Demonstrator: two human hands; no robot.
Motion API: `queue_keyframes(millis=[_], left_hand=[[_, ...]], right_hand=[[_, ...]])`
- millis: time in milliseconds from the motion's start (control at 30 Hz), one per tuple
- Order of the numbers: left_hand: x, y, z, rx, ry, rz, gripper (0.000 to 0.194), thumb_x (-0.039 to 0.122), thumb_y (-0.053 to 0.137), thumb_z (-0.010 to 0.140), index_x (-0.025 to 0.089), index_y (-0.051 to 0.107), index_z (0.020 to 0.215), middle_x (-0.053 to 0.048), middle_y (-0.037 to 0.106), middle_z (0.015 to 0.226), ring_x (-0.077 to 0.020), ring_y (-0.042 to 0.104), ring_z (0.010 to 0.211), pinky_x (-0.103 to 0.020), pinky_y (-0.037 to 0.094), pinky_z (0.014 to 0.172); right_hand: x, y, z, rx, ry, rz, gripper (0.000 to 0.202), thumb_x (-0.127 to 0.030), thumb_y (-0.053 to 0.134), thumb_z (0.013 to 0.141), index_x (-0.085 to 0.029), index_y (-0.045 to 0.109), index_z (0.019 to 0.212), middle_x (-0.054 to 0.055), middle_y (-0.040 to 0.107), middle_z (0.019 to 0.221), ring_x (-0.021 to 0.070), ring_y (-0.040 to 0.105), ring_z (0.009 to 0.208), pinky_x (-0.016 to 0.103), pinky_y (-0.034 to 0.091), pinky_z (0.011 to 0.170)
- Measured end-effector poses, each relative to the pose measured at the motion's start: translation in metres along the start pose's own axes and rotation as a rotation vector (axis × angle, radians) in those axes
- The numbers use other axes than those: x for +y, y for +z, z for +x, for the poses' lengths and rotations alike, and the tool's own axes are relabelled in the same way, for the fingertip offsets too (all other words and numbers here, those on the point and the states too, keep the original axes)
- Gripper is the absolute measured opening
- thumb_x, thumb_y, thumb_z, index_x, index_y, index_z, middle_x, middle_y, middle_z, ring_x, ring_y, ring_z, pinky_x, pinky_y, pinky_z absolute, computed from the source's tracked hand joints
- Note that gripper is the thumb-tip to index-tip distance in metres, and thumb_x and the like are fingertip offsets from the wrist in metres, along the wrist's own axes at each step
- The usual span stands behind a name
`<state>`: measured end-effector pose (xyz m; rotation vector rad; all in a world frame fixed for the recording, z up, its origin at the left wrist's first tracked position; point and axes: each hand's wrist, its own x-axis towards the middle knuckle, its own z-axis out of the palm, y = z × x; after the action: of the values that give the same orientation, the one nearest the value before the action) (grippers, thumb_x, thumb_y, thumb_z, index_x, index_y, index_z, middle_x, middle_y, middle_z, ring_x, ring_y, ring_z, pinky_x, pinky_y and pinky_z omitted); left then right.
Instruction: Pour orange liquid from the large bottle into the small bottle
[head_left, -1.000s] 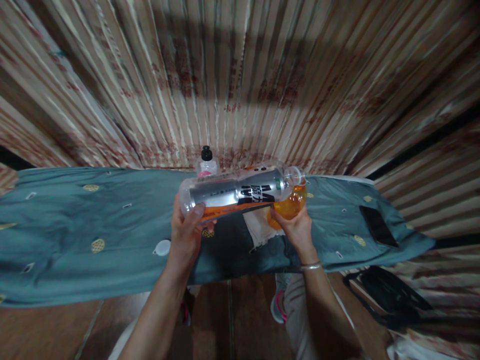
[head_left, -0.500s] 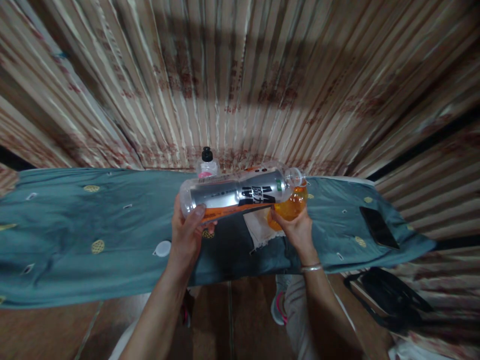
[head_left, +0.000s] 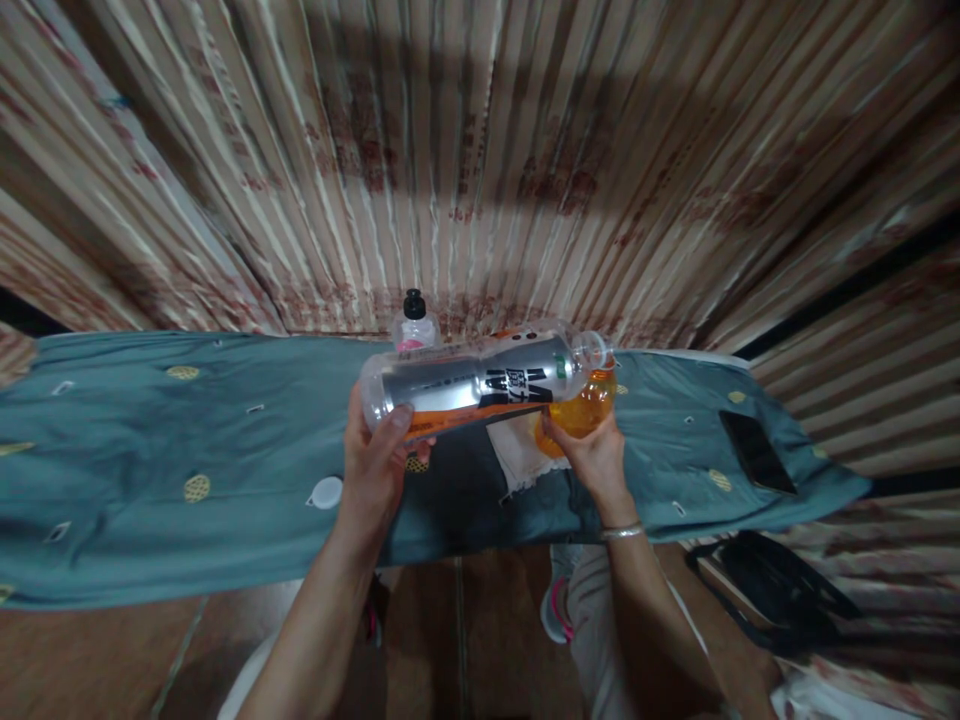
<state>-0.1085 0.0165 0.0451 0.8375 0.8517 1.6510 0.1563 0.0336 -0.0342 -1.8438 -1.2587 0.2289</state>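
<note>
My left hand (head_left: 379,448) grips the bottom end of a clear plastic drink bottle (head_left: 480,385) with a silver and orange label. The bottle lies nearly level in the air, its uncapped mouth pointing right. Under that mouth, my right hand (head_left: 592,455) is wrapped around a clear container of orange liquid (head_left: 583,408); the drink bottle hides part of it. Whether liquid is flowing cannot be made out. A pale cloth (head_left: 517,455) lies on the table beneath the container. Left of my left wrist is a round white lid (head_left: 326,493).
A clear bottle with a black cap (head_left: 414,306) stands at the table's back edge. A dark phone (head_left: 757,452) lies at the right end of the green patterned tablecloth (head_left: 255,450). Pleated curtains (head_left: 465,180) hang behind. A black bag (head_left: 776,590) sits low at the right.
Both hands hold the same things in nearly the same place. The view has shifted very slightly; no other change is visible.
</note>
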Motion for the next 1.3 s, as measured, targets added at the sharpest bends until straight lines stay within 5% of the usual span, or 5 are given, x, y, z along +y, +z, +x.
queue_keyframes(millis=[1300], left_hand=[[-0.0038,-0.0002,0.0006,-0.025,0.018,-0.018,0.053,0.045,0.085,0.07,0.02,0.06,0.109,0.001,0.065,0.077,-0.0125,0.061,0.052,-0.021,0.043,0.039]], right_hand=[[-0.0057,-0.0044,0.0007,-0.017,0.027,0.02,0.09,-0.07,0.078,0.057,-0.014,0.057,0.124,0.021,0.073,0.116,0.0388,0.07,0.106,0.048,0.055,0.088]])
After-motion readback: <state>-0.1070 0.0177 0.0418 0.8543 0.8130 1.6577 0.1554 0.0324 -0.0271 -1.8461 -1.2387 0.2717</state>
